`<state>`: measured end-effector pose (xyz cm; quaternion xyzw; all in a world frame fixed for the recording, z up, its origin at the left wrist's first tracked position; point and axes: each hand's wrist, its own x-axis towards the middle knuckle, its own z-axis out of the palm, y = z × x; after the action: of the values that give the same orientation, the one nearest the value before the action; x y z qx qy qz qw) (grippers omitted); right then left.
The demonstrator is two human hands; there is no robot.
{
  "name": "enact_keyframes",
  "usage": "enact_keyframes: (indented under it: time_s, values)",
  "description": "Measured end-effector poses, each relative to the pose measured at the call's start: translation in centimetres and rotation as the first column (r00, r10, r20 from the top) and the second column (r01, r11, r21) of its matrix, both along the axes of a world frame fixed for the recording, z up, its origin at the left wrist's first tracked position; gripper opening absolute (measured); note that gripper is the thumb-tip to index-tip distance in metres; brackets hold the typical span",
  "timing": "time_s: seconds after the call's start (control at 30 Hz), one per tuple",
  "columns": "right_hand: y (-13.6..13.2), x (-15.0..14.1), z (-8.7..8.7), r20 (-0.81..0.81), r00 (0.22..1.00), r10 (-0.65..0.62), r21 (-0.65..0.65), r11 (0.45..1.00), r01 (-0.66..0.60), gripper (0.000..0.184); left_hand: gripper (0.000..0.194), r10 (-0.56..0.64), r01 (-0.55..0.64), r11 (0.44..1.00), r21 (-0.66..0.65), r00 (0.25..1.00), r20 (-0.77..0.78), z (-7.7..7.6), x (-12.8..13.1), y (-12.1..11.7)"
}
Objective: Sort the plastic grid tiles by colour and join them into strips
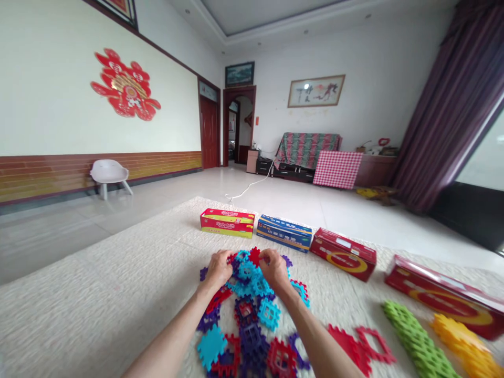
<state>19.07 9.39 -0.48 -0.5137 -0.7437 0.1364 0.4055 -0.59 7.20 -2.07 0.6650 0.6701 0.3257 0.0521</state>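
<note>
A loose pile of notched plastic interlocking tiles in light blue, purple and red lies on the pale mat. At the pile's far side, my right hand (274, 266) is closed, its fingertips pinching a red interlocking tile (255, 255). My left hand (219, 269) is curled at the far left of the pile, with a red tile (231, 259) at its fingertips; its grip is partly hidden. Between the hands lie light blue tiles (247, 271). Nearer me are a solid light blue tile (211, 346), purple tiles (252, 341) and a red frame tile (282, 358).
Beyond the pile stand a red-and-yellow box (227, 224), a blue box (284, 233) and two dark red boxes, one (343, 254) nearer the pile. Right of my arm lie red tiles (350, 346), a green stack (418, 338) and a yellow stack (466, 346) on the mat (129, 294).
</note>
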Motion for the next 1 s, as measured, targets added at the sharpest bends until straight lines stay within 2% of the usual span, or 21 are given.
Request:
enact_keyframes:
  time_s: [0.1,0.23,0.37,0.47,0.63,0.77,0.83,0.9,0.93,1.0]
  values:
    - [-1.9,2.9,-0.4,-0.108,0.993,-0.039,-0.011,0.999,0.038,0.015,0.044,0.01,-0.012,0.997,0.08,1.0,0.023,0.9,1.2,-1.2]
    - [-6.2,8.3,-1.0,-0.208,0.971,-0.114,-0.051,0.993,0.106,0.023,0.048,-0.112,0.103,0.969,0.225,0.993,0.025,1.9,4.1,-3.0]
    - [-11.2,13.7,-1.4,-0.262,0.944,-0.201,-0.104,0.978,0.18,0.03,0.046,-0.183,0.183,0.965,0.186,0.983,-0.014,1.8,7.7,-4.7]
    - [-14.0,17.0,-1.7,-0.28,0.924,-0.261,-0.129,0.964,0.234,0.03,0.043,-0.268,0.265,0.949,0.171,0.963,-0.007,1.3,11.3,-6.2]
    - [-15.4,20.4,-1.6,-0.258,0.902,-0.347,-0.143,0.937,0.32,0.031,0.048,-0.52,0.505,0.843,0.187,0.854,0.036,0.3,19.2,-8.5]
    - [-15.4,21.3,-1.2,-0.213,0.904,-0.372,-0.121,0.928,0.353,0.029,0.048,-0.606,0.586,0.79,0.181,0.792,0.079,0.3,23.6,-9.8]
    - [-15.8,21.2,-1.0,-0.194,0.905,-0.379,-0.093,0.925,0.368,0.03,0.048,-0.622,0.602,0.776,0.188,0.78,0.07,0.6,24.1,-10.5]
    - [-16.3,20.8,-1.1,-0.177,0.91,-0.375,-0.057,0.927,0.371,0.031,0.043,-0.616,0.6,0.777,0.19,0.786,0.038,1.1,23.4,-11.0]
    - [-16.6,20.6,-1.1,-0.161,0.917,-0.365,-0.032,0.93,0.365,0.032,0.042,-0.597,0.584,0.79,0.186,0.802,0.014,1.3,22.7,-11.2]
    - [-16.8,19.7,-1.2,-0.113,0.935,-0.336,0.018,0.94,0.34,0.031,0.04,-0.499,0.499,0.852,0.16,0.866,-0.04,1.6,20.6,-11.4]
